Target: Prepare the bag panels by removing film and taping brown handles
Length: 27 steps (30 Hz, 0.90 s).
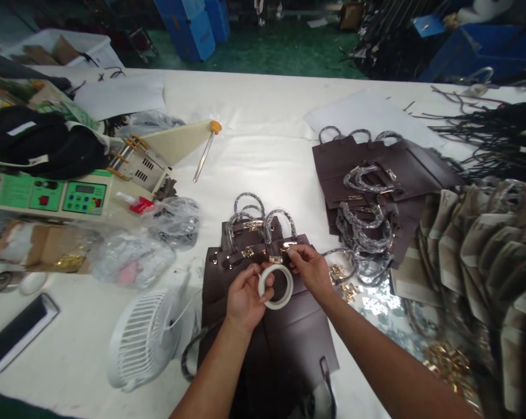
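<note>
1. Head view: left hand [246,299] grips tape roll [290,285] above brown bag [302,334], apparently keeping it handy.
2. Right hand [310,267] is at gold clasp [288,246] (grip: cannot tell); bag lies flat, presumably for steadiness.

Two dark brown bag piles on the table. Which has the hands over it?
The nearer pile, right of the white fan: left hand and right hand are over it. The far pile, beside the striped pieces, has neither.
</note>
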Available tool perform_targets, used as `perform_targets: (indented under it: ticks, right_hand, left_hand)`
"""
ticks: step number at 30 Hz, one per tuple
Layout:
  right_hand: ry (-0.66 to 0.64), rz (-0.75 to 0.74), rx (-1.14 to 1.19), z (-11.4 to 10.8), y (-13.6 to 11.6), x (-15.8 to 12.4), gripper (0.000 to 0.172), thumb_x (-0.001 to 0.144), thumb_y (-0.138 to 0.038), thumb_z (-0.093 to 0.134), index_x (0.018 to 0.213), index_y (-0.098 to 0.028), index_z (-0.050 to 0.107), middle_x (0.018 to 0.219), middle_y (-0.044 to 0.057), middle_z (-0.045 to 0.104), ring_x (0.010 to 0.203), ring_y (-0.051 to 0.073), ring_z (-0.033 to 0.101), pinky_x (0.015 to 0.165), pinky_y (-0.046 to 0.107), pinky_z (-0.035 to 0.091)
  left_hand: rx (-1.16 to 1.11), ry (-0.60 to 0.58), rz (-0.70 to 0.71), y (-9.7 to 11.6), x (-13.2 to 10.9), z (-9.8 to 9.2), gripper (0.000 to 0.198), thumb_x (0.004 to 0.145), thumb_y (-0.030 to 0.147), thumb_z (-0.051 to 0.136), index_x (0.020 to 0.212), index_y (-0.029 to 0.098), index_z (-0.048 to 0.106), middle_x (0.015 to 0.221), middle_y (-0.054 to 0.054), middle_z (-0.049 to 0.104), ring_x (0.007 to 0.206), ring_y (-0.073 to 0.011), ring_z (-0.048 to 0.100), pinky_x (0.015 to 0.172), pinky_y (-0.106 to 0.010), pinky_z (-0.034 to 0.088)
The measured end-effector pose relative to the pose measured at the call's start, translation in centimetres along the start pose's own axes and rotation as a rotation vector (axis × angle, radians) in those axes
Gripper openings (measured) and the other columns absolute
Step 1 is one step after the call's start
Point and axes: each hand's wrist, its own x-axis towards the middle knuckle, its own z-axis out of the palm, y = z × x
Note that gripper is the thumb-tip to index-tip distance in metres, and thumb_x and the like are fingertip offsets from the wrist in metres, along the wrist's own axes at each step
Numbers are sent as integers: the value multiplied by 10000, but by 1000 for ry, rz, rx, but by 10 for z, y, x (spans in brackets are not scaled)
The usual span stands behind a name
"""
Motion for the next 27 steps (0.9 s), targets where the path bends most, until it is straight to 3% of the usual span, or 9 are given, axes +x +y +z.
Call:
perform_targets:
  ticks: [14, 20, 27]
  right_hand:
    - [-29, 48, 4, -3, 4, 12, 431, 838, -604, 674, 948, -191, 729, 839, 30, 698, 669, 157, 638, 555, 246, 546]
    - [-76, 60, 76, -10, 6, 13, 432, 789, -597, 732, 923, -186, 742, 829, 26, 698, 760, 182, 657, 703, 312, 609]
    - [-1, 16, -34, -4, 8, 15, 397, 775, -581, 747, 922, -214, 782, 848, 28, 721, 711, 202, 673, 631, 323, 602]
  left_hand:
    - [-33, -33, -9, 0, 1, -2, 70, 820, 213, 648, 796, 159, 610, 917, -63, 649, 686, -147, 595, 392, -163, 328]
    - [-26, -39, -10, -2, 3, -4, 80, 816, 221, 656, 794, 167, 600, 934, -66, 643, 691, -144, 588, 404, -163, 341]
    - [-29, -29, -4, -1, 3, -3, 80, 824, 210, 653, 789, 164, 597, 933, -59, 631, 694, -148, 583, 401, -168, 341]
